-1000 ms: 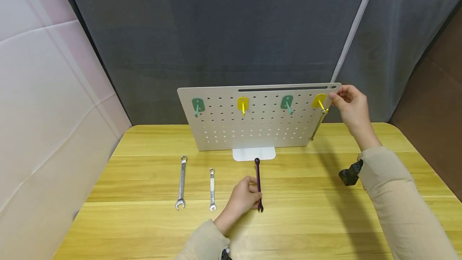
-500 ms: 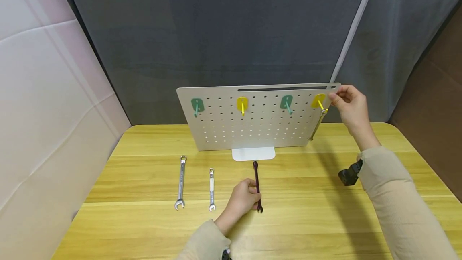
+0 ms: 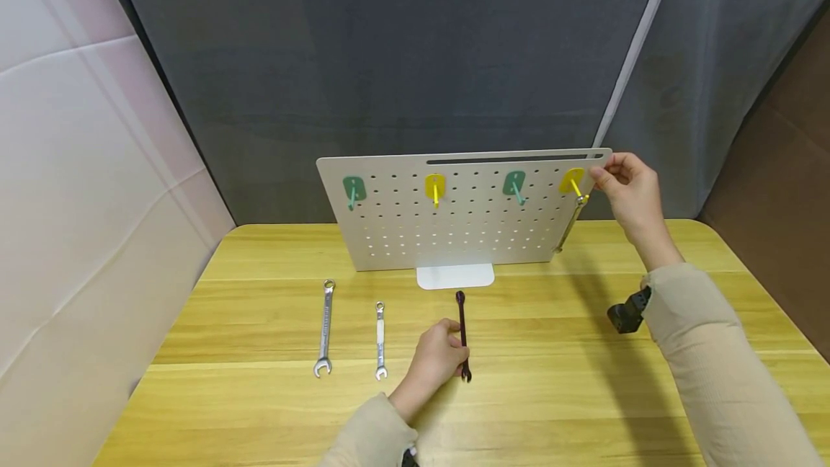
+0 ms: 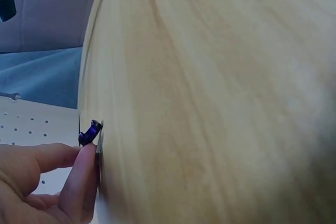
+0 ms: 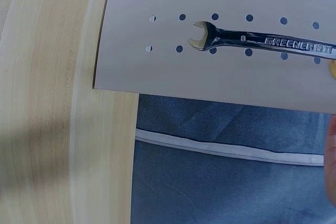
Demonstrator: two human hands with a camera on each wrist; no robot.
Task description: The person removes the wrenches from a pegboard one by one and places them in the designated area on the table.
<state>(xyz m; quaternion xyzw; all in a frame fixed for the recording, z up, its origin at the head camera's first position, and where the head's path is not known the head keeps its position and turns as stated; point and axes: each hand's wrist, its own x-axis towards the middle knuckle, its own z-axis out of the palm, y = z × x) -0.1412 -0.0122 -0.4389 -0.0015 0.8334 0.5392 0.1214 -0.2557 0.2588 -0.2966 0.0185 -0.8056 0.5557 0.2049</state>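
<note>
My left hand pinches a dark purple combination wrench near its open end, close over the table. In the left wrist view the wrench's open jaw end pokes out past the fingertips. My right hand grips the upper right corner of a white pegboard with thumb and fingers. A chrome combination wrench hangs from the yellow hook beside that hand. On the table to the left lie a larger silver wrench and a smaller silver wrench.
The pegboard carries three other hooks: a green hook at the left, a yellow hook and another green hook. Its white base plate juts forward onto the wooden table. A dark grey curtain stands behind.
The purple wrench's far end has shifted slightly toward me and left in my left hand's pinch. My right hand stays at the pegboard corner.
</note>
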